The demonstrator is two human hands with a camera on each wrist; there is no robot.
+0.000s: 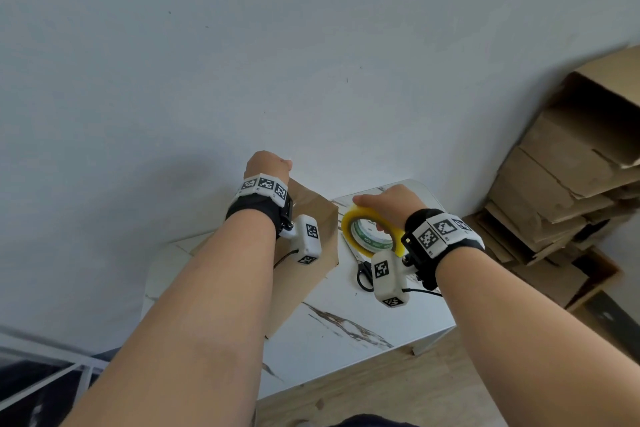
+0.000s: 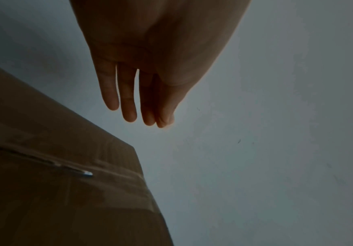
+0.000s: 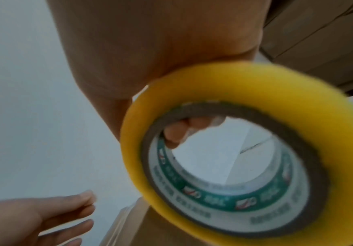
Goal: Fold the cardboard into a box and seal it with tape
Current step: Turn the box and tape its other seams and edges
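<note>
A brown cardboard box (image 1: 313, 218) stands folded on the white marble table (image 1: 349, 326). My left hand (image 1: 267, 163) hovers over its far edge. In the left wrist view the left hand (image 2: 140, 116) has straight fingers, holds nothing and is clear of the box (image 2: 55, 191), whose top face shows a seam. My right hand (image 1: 382, 203) grips a yellow tape roll (image 1: 369, 234) lifted just right of the box. Its fingers (image 3: 182, 131) curl through the core of the roll (image 3: 245, 93), with the thumb outside. The left hand (image 3: 45, 216) also shows there, open.
Black-handled scissors (image 1: 363, 276) lie on the table under the tape roll. A tall stack of flattened cardboard (image 1: 568, 191) leans at the right, beyond the table. A pale wall (image 1: 311, 62) rises right behind the table. Wooden floor (image 1: 398, 392) lies below its front edge.
</note>
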